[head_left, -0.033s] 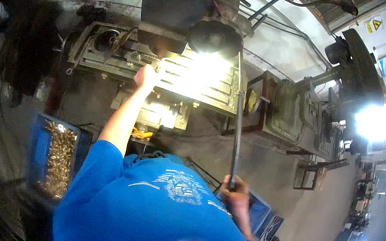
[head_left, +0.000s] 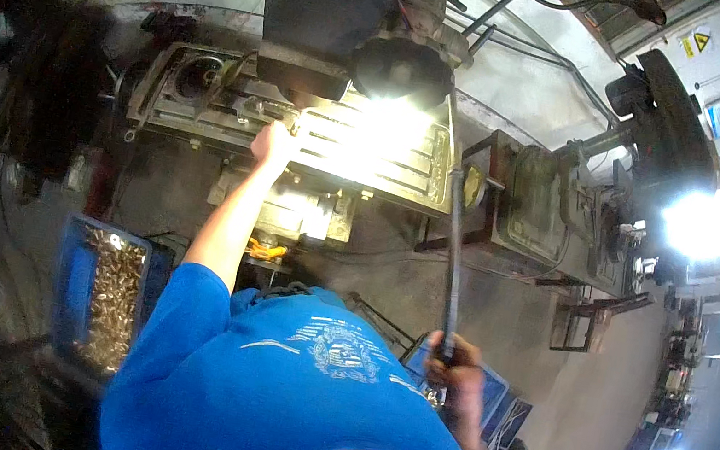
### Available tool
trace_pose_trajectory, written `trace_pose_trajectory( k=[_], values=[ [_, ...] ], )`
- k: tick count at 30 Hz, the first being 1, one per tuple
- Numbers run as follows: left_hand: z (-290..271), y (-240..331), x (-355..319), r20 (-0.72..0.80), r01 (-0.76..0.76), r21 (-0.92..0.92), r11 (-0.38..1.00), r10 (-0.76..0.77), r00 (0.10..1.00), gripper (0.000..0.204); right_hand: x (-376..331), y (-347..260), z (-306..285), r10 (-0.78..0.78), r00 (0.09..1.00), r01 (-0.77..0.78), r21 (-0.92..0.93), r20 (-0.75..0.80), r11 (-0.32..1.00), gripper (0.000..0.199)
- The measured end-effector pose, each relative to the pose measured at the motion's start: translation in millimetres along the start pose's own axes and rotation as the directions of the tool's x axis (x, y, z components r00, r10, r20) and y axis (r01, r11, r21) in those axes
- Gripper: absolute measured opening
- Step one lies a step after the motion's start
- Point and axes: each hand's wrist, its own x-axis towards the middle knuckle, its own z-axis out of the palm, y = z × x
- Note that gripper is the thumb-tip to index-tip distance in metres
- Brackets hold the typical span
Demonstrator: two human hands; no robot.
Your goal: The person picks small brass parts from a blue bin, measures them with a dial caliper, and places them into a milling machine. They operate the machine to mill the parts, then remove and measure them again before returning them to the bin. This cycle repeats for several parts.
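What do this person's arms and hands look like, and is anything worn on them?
The left hand and right hand are ordinary human hands without gloves; the right one is slightly blurred. Both forearms are uncovered below the plain blue short sleeves of a blue shirt, which carries a white print on its front.

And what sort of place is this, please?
Most likely a metalworking shop: there is a brightly lit, slotted machine table, a blue bin holding many small shiny pieces, and a yellow warning sign.
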Motion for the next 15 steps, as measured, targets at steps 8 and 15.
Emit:
trace_pose_trajectory(
  k=[8,15],
  values=[
    [7,-9,-2,0.041,-0.165,-0.144,0.976,0.173,0.984,0.050,-52,-16,-43,-0.543,0.795,0.604,0.433,-0.270,0.669,0.062],
    [19,-5,-5,-0.223,-0.349,-0.209,0.913,0.303,0.926,0.027,-31,27,-1,-0.307,0.903,0.421,0.470,-0.301,0.776,0.060]
  ],
)
